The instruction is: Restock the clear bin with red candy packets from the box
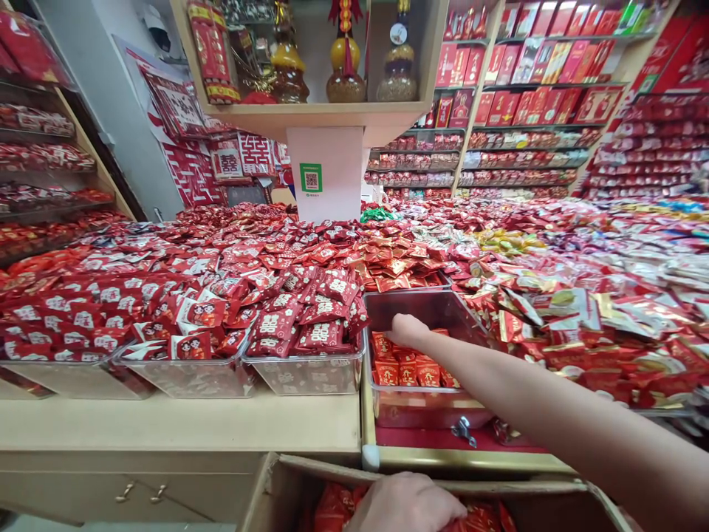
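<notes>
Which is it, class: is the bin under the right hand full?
No, the bin's back wall shows bare above the red packets.

Two hands (410, 331) (407, 504), one cardboard box (293, 489), two cabinet handles (125, 493) (158, 494)

"What lies before us?"
"Our left hand (407, 506) is in a carton (289, 484); behind it, our right hand (408, 330) is over packets (408, 372) in a bin (432, 408)."
"And beside that bin?"
"More bins (188, 378) line the counter (193, 425) at left; behind, higher up, we see a display cabinet (315, 114)."
</notes>
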The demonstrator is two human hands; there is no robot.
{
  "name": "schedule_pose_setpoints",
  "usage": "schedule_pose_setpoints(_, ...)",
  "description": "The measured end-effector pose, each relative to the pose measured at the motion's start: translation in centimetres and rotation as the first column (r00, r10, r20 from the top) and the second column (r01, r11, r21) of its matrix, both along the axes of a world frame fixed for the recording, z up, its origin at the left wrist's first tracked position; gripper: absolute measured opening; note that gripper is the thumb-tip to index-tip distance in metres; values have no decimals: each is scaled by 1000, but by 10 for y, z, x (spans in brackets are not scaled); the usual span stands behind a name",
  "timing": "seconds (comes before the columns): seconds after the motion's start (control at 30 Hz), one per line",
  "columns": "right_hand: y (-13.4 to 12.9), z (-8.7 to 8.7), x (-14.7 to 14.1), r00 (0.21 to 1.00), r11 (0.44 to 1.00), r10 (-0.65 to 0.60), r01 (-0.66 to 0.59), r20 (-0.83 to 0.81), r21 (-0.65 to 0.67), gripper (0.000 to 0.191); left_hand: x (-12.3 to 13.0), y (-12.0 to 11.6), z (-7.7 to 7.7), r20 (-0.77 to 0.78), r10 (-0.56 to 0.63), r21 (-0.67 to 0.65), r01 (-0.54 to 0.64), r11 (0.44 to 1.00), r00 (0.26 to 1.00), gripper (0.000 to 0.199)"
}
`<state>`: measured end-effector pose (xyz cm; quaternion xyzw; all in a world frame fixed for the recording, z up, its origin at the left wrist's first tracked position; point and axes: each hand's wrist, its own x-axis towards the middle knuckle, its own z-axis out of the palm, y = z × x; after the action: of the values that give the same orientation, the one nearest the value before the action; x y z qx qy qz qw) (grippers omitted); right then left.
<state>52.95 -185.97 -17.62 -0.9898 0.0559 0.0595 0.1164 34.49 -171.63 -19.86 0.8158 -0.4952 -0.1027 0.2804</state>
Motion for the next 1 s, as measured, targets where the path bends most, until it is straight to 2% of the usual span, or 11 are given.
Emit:
schedule_pose_setpoints(0.17, 8, 5, 0, 1000, 995, 6, -7, 10, 103, 28, 0, 0, -6, -2, 35, -18, -35, 999, 999, 24)
schedule_pose_setpoints(0.33, 9, 28, -7, 997, 980, 46, -57, 57, 190, 17, -1, 7, 7, -222, 16, -60, -31, 998, 975, 25)
schedule_pose_setpoints(0.4, 3, 46, -11, 992, 982, 46, -66, 115, 175, 12, -3, 10, 12, -422, 89, -110, -148, 983, 902, 22)
schedule_pose_setpoints(0.43, -2, 57, -15, 987, 984, 41, -67, 156, 164, 11, -3, 11, 15, -538, 138, -133, -246, 960, 831, 21)
schedule_pose_setpoints(0.53, -14, 93, -40, 940, 966, 10, -97, 342, 238, 15, -3, 12, 26, -780, 207, -220, -569, 792, 590, 22)
schedule_pose_setpoints(0.6, -17, 114, -70, 899, 889, -22, -182, 437, 419, 18, -2, 12, 39, -819, 175, -342, -710, 615, 546, 31)
schedule_pose_setpoints(0.67, -12, 126, -104, 913, 732, -28, -259, 407, 630, 21, -2, 12, 53, -824, 113, -457, -769, 446, 555, 46)
schedule_pose_setpoints(0.73, -1, 128, -137, 949, 568, 9, -263, 314, 780, 24, -3, 12, 64, -824, -3, -532, -774, 344, 566, 62)
schedule_pose_setpoints(0.77, 5, 125, -150, 961, 504, 29, -251, 274, 826, 26, -4, 12, 68, -819, -66, -557, -765, 323, 570, 67)
schedule_pose_setpoints(0.87, 18, 107, -179, 969, 391, 65, -245, 239, 887, 27, -9, 13, 68, -816, -162, -572, -739, 356, 554, 66)
schedule_pose_setpoints(1.0, 12, 80, -201, 965, 356, 117, -262, 235, 897, 22, -17, 12, 59, -873, -120, -461, -717, 523, 474, 43)
